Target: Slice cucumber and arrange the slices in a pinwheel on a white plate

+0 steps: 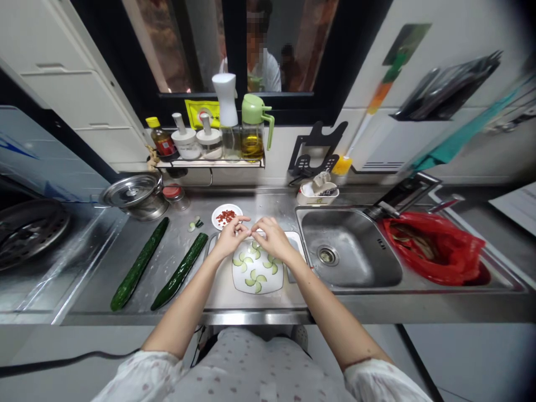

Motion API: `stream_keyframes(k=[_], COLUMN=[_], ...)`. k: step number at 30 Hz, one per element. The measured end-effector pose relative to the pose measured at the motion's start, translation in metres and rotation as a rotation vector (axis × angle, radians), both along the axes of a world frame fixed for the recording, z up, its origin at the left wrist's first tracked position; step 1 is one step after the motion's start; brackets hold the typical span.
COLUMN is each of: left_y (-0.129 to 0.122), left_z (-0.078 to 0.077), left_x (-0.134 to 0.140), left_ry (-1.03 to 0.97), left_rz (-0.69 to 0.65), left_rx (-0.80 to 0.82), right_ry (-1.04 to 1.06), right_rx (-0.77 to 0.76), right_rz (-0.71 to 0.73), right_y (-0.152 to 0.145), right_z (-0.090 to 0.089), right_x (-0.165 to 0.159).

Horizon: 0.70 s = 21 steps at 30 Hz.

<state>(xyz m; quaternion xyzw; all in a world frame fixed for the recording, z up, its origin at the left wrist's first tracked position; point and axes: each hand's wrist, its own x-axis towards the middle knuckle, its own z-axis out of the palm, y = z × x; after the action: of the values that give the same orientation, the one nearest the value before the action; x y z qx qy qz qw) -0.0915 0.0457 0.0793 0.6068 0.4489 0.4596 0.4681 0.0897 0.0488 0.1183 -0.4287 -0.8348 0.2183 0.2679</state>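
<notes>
My left hand and my right hand meet fingertip to fingertip above the far edge of a white square plate. Both are pinched closed; whatever is between the fingers is too small to make out. Thin green cucumber slices lie on the plate in several pinwheel shapes, the farthest partly hidden below my hands. The plate rests on a pale cutting board. Just beyond my left hand sits a small white dish with chopped red pieces.
Two whole cucumbers lie to the left, near cucumber scraps, a red-lidded jar and a steel pot. A sink is at right, with a red bag beyond. Bottles stand on a shelf behind.
</notes>
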Motion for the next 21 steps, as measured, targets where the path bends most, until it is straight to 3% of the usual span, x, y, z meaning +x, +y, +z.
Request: stream_keyframes(k=[7,14,18,21], left_y=[0.002,0.005,0.001,-0.002], left_z=[-0.01,-0.033,-0.046,-0.055], left_x=[0.001,-0.003,0.003,0.01], left_ry=[0.061,0.467,0.683,0.796], left_rz=[0.008,0.337,0.277,0.214], left_rx=[-0.016,-0.08,-0.092,-0.108], right_ry=[-0.011,-0.126,-0.257,-0.305], right_rx=[-0.005,-0.031,-0.049,-0.058], right_rz=[-0.028,-0.161,-0.182,-0.175], right_y=[-0.001,-0.002,-0.004,-0.005], right_z=[-0.012,-0.062,-0.091,-0.103], right_x=[0.002,0.009,0.01,0.01])
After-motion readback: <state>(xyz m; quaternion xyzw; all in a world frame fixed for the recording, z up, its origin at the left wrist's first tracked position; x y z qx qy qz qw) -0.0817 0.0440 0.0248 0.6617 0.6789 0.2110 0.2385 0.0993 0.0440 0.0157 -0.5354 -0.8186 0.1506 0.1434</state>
